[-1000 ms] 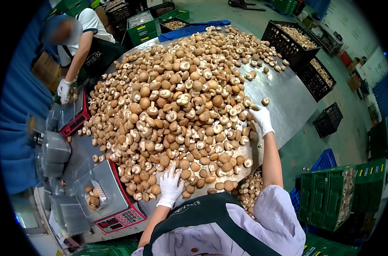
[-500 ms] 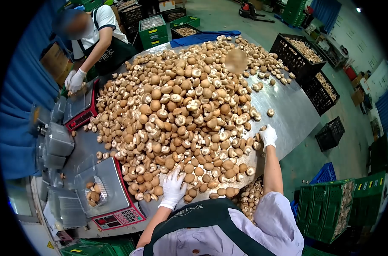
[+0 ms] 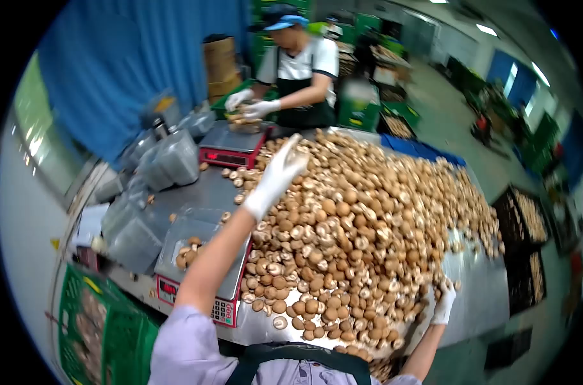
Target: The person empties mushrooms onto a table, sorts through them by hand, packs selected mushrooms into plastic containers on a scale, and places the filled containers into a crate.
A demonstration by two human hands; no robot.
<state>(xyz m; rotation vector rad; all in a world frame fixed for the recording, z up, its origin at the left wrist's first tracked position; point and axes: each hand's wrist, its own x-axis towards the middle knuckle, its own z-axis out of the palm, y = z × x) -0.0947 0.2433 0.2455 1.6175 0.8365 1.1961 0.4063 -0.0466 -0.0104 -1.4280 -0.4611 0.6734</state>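
Brown mushrooms [image 3: 349,224] lie in a large heap on the metal table [image 3: 477,289]. My left hand [image 3: 280,173], in a white glove, is raised over the heap's left edge; motion smears its fingers, and what it may hold cannot be made out. At the heap's right edge my gloved right hand [image 3: 443,300] has its fingers curled round a mushroom [image 3: 442,286]. Partly behind my left forearm stands a red scale [image 3: 230,282], bearing a clear tray with a few mushrooms [image 3: 187,254].
Across the table a co-worker [image 3: 301,74] holds mushrooms above a second red scale [image 3: 230,144]. Stacked clear trays [image 3: 169,157] stand at the left. A green crate [image 3: 102,327] is at the lower left, and black crates [image 3: 525,218] are at the right.
The view has swung left. My left hand has risen from the heap's near edge and reached forward across its left side. My right hand remains at the right edge. The co-worker's hands now hold mushrooms.
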